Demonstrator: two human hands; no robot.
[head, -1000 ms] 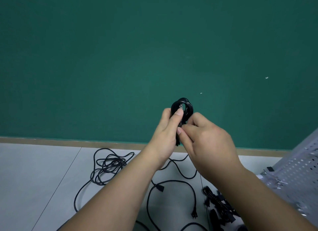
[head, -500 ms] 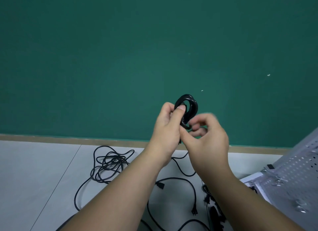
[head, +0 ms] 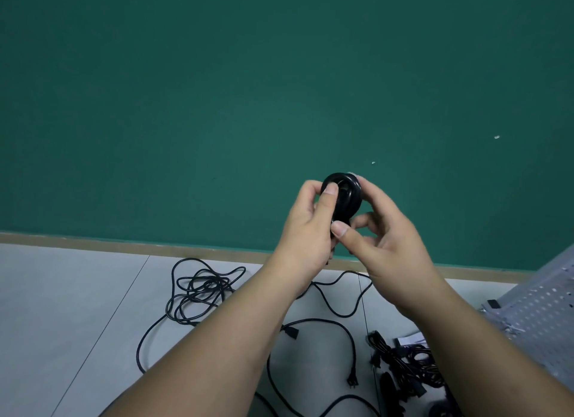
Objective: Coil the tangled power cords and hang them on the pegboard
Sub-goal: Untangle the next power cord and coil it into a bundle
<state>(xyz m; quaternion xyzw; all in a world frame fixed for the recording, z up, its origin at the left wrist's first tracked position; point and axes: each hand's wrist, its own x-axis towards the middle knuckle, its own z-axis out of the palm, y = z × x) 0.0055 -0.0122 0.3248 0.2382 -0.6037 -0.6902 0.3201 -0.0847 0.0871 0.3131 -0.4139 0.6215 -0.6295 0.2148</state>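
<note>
Below, tangled cords (head: 202, 289) on grey floor (head: 62, 298).

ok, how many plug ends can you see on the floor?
2 clear ones: a connector end mid-floor, and a pronged plug lower, to its right. More may hide in the tangle at left and the pile at right.

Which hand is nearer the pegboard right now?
Right. The right hand holds the coiled cord on the side facing the pegboard at far right; the left hand grips its opposite side, farther off.
</note>
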